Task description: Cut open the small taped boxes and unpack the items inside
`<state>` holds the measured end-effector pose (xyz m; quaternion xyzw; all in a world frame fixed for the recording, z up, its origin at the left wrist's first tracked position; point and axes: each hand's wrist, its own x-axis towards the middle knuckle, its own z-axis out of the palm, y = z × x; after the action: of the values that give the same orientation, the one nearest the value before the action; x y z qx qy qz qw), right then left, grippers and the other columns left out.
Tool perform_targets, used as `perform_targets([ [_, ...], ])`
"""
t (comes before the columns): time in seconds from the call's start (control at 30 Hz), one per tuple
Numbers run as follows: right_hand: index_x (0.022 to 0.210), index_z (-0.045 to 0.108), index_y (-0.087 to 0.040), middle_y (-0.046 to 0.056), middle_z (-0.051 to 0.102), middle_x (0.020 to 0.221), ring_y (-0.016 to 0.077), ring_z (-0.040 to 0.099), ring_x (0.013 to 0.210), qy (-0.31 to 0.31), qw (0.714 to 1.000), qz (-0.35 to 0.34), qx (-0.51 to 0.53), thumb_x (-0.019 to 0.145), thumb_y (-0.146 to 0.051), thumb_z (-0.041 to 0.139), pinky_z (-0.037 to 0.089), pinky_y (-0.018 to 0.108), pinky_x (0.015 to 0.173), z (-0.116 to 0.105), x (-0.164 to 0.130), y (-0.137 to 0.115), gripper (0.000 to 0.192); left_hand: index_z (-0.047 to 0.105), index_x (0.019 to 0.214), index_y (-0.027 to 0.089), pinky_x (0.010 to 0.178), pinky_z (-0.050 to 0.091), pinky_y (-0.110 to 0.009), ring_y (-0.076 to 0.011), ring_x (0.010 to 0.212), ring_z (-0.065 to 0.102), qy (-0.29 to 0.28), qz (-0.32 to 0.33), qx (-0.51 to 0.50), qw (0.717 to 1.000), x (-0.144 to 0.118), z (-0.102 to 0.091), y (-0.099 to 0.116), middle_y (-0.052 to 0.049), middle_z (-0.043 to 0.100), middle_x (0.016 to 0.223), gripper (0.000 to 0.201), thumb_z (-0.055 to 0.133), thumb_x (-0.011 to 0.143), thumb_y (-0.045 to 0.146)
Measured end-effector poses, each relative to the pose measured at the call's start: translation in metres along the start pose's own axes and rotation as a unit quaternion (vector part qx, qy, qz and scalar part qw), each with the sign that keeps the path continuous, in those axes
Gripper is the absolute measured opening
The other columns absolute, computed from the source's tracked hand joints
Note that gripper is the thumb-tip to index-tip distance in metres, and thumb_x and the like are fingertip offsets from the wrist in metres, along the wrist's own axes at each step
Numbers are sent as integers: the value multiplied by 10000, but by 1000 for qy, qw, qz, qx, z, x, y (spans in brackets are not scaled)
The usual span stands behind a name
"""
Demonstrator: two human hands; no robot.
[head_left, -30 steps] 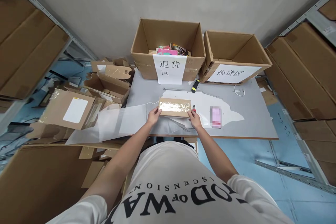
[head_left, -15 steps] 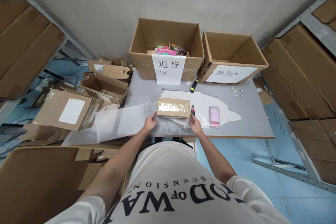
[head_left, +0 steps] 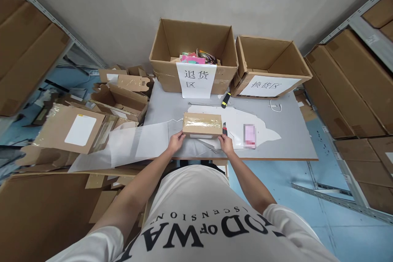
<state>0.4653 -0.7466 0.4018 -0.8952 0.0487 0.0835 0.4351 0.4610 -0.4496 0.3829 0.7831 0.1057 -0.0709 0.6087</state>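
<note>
A small taped cardboard box (head_left: 202, 122) sits at the front of the grey table, clear tape shining along its top and a strip of white label showing low on its front face. My left hand (head_left: 176, 142) is closed on its left front corner. At the opposite corner, the fingers of my right hand (head_left: 226, 143) grip the right end. Just beyond those fingers lies a red and black box cutter (head_left: 224, 128). To the right, a pink item (head_left: 249, 136), partly pixelated, rests on white backing paper (head_left: 263, 133).
Two large open cartons stand at the table's back: a left carton (head_left: 166, 75) holding colourful packages and a right carton (head_left: 235, 86). A yellow and black cutter (head_left: 226, 100) lies before them. Flattened boxes (head_left: 66, 125) pile up at left; shelves (head_left: 344, 86) of cartons flank the right.
The small box has tipped slightly, so more of its front face and white label shows. My hands have closed in on its two ends. The whole view has shifted a little.
</note>
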Motion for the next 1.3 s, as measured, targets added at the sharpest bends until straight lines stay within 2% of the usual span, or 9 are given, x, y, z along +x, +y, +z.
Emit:
perform_targets([
  [0.13,881,697,-204,78,717,784,240,658,743,5,997,-23,-71,886,-452,407,472,309,723,-22,0,-22,381,686,1115,161,921,457,-377,-288,1019,638,29,40,95,994,-9,-11,25,-82,702,1099,451,542,814,465],
  [0.27,842,725,-222,60,713,719,224,650,690,9,993,-49,-107,890,-486,418,451,291,667,-40,4,-37,407,722,1058,186,804,467,-338,-270,874,669,67,39,211,974,-12,-20,47,-73,738,968,440,489,850,496],
  [0.4,809,744,-225,53,724,724,213,660,700,16,994,-28,-106,874,-497,461,462,284,663,-39,14,-36,398,755,954,213,723,457,-304,-244,782,672,49,19,270,961,-6,-19,52,-64,749,826,401,480,856,488],
  [0.5,781,750,-233,49,723,700,212,666,701,11,993,7,-116,870,-474,481,476,295,682,-29,20,-29,372,756,947,235,689,462,-303,-266,823,681,32,-1,282,959,-2,-14,47,-59,750,860,344,533,820,464],
  [0.63,859,757,-243,65,745,844,239,684,822,14,994,32,-104,847,-398,536,493,338,781,-17,25,-22,271,751,969,229,736,487,-326,-291,895,682,10,-36,260,965,0,-12,35,-61,748,902,322,605,763,428],
  [0.73,923,748,-227,72,742,931,251,685,897,9,997,40,-69,816,-350,576,499,359,840,-13,26,-18,237,739,1005,226,789,508,-333,-281,942,680,0,-46,179,983,1,-13,24,-49,744,939,334,646,731,393],
  [0.9,937,735,-200,68,744,922,242,690,913,4,998,63,-3,782,-373,610,507,362,878,-10,26,-11,264,714,1059,177,887,518,-390,-286,991,668,-8,-55,45,997,3,-13,6,-76,723,1027,426,705,688,386],
  [1.17,993,715,-153,104,736,947,254,681,944,23,995,90,33,755,-410,638,507,363,900,-7,26,-8,358,704,1060,145,920,515,-399,-278,1011,661,10,-66,15,998,5,-9,-6,-99,710,1063,483,707,677,439],
  [1.3,1157,643,-129,123,702,1081,223,672,967,40,995,68,53,838,-374,515,497,347,920,-4,14,2,422,668,1131,131,1000,457,-392,-264,1090,626,17,-71,22,997,3,-13,-18,-106,662,1175,464,582,779,421],
])
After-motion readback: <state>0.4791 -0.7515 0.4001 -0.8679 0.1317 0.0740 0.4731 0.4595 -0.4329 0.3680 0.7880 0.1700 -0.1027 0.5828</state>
